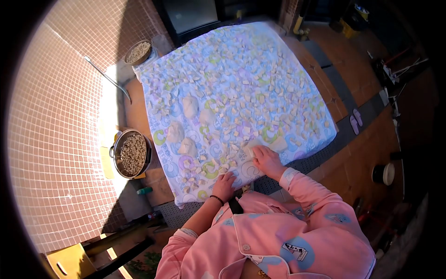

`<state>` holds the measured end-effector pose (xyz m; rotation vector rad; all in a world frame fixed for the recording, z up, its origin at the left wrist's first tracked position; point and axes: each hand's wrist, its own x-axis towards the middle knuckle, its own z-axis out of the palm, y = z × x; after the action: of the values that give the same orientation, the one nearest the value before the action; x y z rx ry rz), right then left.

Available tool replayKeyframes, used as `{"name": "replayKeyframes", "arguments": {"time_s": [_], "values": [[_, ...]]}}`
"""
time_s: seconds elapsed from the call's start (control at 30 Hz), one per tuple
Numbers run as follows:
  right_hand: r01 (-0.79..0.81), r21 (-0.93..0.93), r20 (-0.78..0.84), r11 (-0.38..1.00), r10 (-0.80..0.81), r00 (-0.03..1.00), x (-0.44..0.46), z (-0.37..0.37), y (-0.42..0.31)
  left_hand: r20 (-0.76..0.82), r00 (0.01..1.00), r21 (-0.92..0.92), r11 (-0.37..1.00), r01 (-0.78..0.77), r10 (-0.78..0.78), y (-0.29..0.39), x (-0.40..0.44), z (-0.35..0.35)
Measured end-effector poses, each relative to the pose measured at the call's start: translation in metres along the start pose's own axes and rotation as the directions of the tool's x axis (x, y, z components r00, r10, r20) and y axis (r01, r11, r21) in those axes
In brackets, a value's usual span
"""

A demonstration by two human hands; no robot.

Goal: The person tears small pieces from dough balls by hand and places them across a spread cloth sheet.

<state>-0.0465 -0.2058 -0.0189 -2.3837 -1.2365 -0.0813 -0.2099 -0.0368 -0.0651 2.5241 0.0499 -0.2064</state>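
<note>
My right hand (268, 161) is closed at the fingertips on a pale flat piece (249, 149) that looks like dough. Just beyond it lies a flat pale slab (278, 144). Near the front edge of the cloth, my left hand (224, 187) rests with its fingers stretched toward small cut pieces (227, 166). Several rounded dough lumps (190, 106) sit on the left side. Many small pale pieces are scattered over the letter-patterned cloth (173, 188), which covers a large table.
On the left stands a metal pot (111, 152) filled with small pale pieces. A round basket (127, 60) with similar pieces is at the back left. Purple slippers (354, 124) lie on the tiled floor at right. A tiled wall (60, 125) borders the left.
</note>
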Motion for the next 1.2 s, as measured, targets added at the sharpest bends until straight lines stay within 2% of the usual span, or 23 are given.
{"name": "replayKeyframes", "arguments": {"time_s": [0.1, 0.17, 0.2, 0.27, 0.3, 0.37, 0.4, 0.43, 0.47, 0.5, 0.53, 0.57, 0.6, 0.63, 0.7, 0.77, 0.83, 0.9, 1.03, 1.2], "values": [[-0.055, -0.005, -0.016, 0.998, 0.055, 0.998, 0.008, -0.012, 0.011, 0.002, 1.000, 0.019, 1.000, -0.005, 0.005, 0.000, 0.000, 0.000], [-0.210, 0.021, 0.040, 0.977, 0.209, 0.977, 0.015, -0.019, 0.019, 0.008, 1.000, 0.021, 1.000, -0.003, 0.003, 0.001, 0.000, 0.000], [-0.208, 0.020, 0.039, 0.978, 0.207, 0.977, 0.019, -0.023, 0.024, 0.012, 1.000, 0.015, 1.000, -0.003, 0.003, 0.000, -0.001, 0.000], [-0.370, 0.089, 0.081, 0.925, 0.363, 0.928, 0.025, -0.033, 0.033, 0.012, 1.000, 0.013, 1.000, -0.008, 0.008, -0.002, -0.001, 0.001], [-0.369, 0.089, 0.075, 0.925, 0.363, 0.929, 0.025, -0.037, 0.036, 0.037, 0.999, -0.001, 1.000, 0.009, -0.009, -0.003, -0.001, 0.000], [-0.473, 0.380, 0.043, 0.795, 0.496, 0.867, 0.024, -0.046, 0.040, 0.056, 0.998, -0.012, 1.000, 0.020, -0.020, 0.002, 0.004, -0.008], [-0.467, 0.380, 0.034, 0.799, 0.492, 0.870, 0.024, -0.044, 0.042, 0.116, 0.981, -0.237, 0.955, 0.180, -0.156, 0.009, 0.007, -0.016], [-0.499, 0.702, 0.148, 0.507, 0.582, 0.800, 0.022, -0.037, 0.045, 0.205, 0.940, -0.437, 0.834, 0.336, -0.271, 0.014, 0.011, -0.022], [-0.450, 0.886, 0.298, 0.112, 0.604, 0.739, 0.021, -0.033, 0.043, 0.196, 0.941, -0.434, 0.837, 0.334, -0.274, 0.016, 0.017, -0.024], [-0.443, 0.890, 0.297, 0.110, 0.597, 0.745, 0.021, -0.033, 0.033, 0.219, 0.939, -0.715, 0.611, 0.338, -0.264, 0.019, 0.023, -0.024], [-0.422, 0.899, 0.414, -0.120, 0.549, 0.726, 0.022, -0.033, 0.017, 0.234, 0.940, -0.902, 0.305, 0.306, -0.249, 0.021, 0.027, -0.026], [-0.393, 0.852, 0.521, -0.347, 0.472, 0.711, 0.023, -0.032, 0.001, 0.228, 0.938, -0.900, 0.311, 0.306, -0.262, 0.023, 0.031, -0.029], [-0.393, 0.848, 0.524, -0.354, 0.459, 0.717, 0.024, -0.030, -0.014, 0.276, 0.935, -0.960, -0.105, 0.258, -0.223, 0.024, 0.036, -0.034], [-0.412, 0.819, 0.560, -0.400, 0.396, 0.728, 0.023, -0.027, -0.029, 0.299, 0.939, -0.845, -0.504, 0.179, -0.168, 0.026, 0.040, -0.039], [-0.434, 0.781, 0.593, -0.449, 0.317, 0.740, 0.024, -0.019, -0.039, 0.252, 0.941, -0.849, -0.518, 0.102, -0.227, 0.034, 0.043, -0.060], [-0.544, 0.839, 0.529, -0.027, 0.280, 0.801, 0.022, -0.012, -0.040, 0.205, 0.945, -0.857, -0.513, 0.048, -0.255, 0.026, 0.039, -0.061], [-0.561, 0.827, 0.543, -0.040, 0.313, 0.779, 0.024, -0.014, -0.040, 0.205, 0.938, -0.867, -0.497, 0.041, -0.281, 0.029, 0.030, -0.069], [-0.603, 0.798, 0.583, 0.005, 0.246, 0.774, 0.021, -0.011, -0.035, 0.208, 0.931, -0.874, -0.485, 0.039, -0.300, 0.035, 0.023, -0.076], [-0.595, 0.804, 0.584, -0.017, 0.208, 0.784, 0.021, -0.006, -0.039, 0.239, 0.899, -0.886, -0.462, 0.046, -0.368, 0.026, 0.016, -0.068], [-0.621, 0.734, 0.673, -0.275, 0.174, 0.719, 0.007, 0.013, -0.036, 0.300, 0.884, -0.867, -0.489, 0.096, -0.358, 0.019, 0.013, -0.057]]}}
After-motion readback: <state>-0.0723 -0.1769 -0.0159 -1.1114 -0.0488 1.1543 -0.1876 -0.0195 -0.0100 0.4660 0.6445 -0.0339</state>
